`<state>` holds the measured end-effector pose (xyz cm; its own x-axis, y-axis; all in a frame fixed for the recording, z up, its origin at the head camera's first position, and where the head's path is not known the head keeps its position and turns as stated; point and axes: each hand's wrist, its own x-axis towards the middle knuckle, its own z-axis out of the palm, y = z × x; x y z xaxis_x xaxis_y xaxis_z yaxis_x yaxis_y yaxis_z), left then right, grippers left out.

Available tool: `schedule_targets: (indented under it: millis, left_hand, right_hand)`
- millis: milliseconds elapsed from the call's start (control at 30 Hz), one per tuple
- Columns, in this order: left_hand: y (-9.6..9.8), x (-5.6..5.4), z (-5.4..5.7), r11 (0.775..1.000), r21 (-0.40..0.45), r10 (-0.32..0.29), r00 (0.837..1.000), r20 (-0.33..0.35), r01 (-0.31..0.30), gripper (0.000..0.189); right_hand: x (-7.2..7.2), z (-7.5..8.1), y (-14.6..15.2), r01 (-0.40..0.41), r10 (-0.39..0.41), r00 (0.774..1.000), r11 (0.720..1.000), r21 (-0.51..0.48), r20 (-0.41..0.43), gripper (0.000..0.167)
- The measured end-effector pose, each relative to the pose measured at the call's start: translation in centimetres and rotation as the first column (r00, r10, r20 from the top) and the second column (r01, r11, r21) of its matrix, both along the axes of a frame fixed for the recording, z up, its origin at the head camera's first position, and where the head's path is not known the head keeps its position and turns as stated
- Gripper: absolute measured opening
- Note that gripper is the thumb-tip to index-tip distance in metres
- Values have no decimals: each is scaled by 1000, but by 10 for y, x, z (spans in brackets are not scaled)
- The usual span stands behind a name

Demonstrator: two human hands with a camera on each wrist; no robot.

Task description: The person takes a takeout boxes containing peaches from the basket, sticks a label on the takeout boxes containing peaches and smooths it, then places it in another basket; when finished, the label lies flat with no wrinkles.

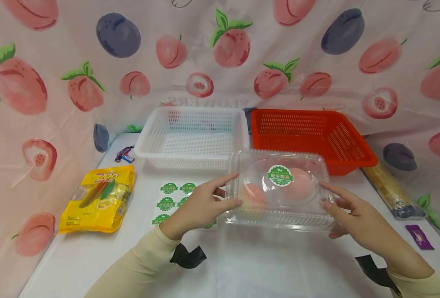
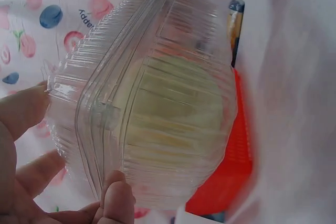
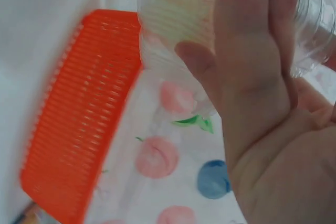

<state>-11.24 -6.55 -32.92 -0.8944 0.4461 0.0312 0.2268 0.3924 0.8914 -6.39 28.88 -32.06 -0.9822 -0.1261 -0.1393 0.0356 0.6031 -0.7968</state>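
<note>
Both hands hold a clear plastic clamshell box (image 1: 283, 219) above the table, its lid down. Two pinkish round fruits that look like peaches (image 1: 299, 184) show through the plastic, and a green round sticker (image 1: 280, 176) is on the lid. At the box's left end, my left hand (image 1: 203, 200) grips with the thumb near the front and fingers at the side. My right hand (image 1: 358, 215) grips the right end, thumb on the near corner. The left wrist view shows the rim seam of the box (image 2: 113, 93) and a pale fruit (image 2: 173, 108) inside.
Behind the box stand a white basket (image 1: 190, 161) and a red basket (image 1: 348, 167). A sheet of green stickers (image 1: 169, 188) lies left of the box. Farther left are a yellow snack bag (image 1: 97, 198) and small wrapped candies (image 1: 124, 154). A long packet (image 1: 393, 192) and purple wrapper (image 1: 419, 237) lie right.
</note>
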Motion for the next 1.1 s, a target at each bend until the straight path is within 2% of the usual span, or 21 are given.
schedule_targets:
  millis: [100,200,400,533,700,833,967,1100]
  left_hand:
    - [5,-7,13,1000,-14,-13,999,-42,12,64]
    - [11,-19,25,1000,-11,-25,997,-68,25,64]
    - [25,-46,51,998,21,-49,993,-110,52,65]
    - [37,-64,61,998,30,-60,992,-115,64,66]
    - [54,-87,65,993,89,-65,994,-88,73,67]
    - [67,-102,63,991,129,-36,996,-77,46,65]
    - [78,-111,62,987,159,-12,999,-42,19,64]
    - [87,-114,60,986,166,-10,1000,-28,15,66]
  right_hand:
    - [-4,12,6,2,0,996,1000,20,-89,57]
    - [-12,26,12,-1,10,983,999,47,-183,55]
    - [-32,49,24,17,10,967,995,103,-253,54]
    - [-47,60,32,59,-27,965,991,116,-261,55]
    - [-66,67,38,138,-110,971,983,119,-213,60]
    - [-80,70,43,185,-164,970,977,108,-179,63]
    - [-92,70,49,217,-194,960,971,97,-202,61]
    - [-100,67,56,226,-212,948,974,33,-236,60]
